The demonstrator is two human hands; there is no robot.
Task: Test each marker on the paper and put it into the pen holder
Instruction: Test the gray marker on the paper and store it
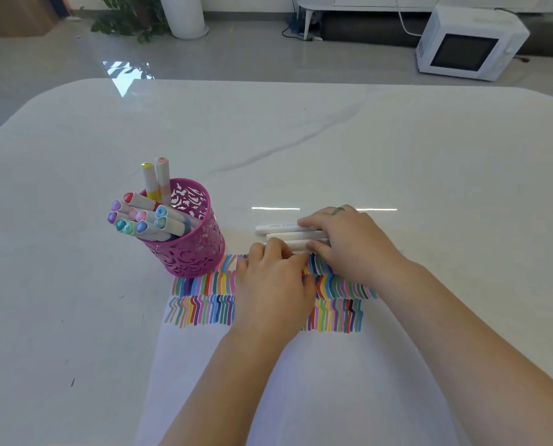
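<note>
White marble tabletop stretches wide behind and left of the holder, out to a rounded far edge. Past that edge lie grey floor, a plant and a microwave far off to the holder's right.

We have the pink cut-work holder standing upright at the far left corner of our paper; whether its base overlaps the sheet we cannot tell. Paper runs from the holder's foot toward us and to its right. Two rows of short coloured strokes start just beside the holder's base and pass under our hands.

Stored markers fill the holder's left side. Two stand upright at the back, capped yellow and peach, and the rest lean left over the rim, caps red, purple, pink, blue and green. Its right half shows bare inner wall.

Right of the holder, just past the paper's far edge, three white loose markers lie side by side, ends pointing at the holder. Our right hand grasps them, fingers across the tops and thumb against the nearest one. Our left hand sits between holder and right hand, over the strokes, fingers curled at the nearest marker's end; whether it grips we cannot tell.
</note>
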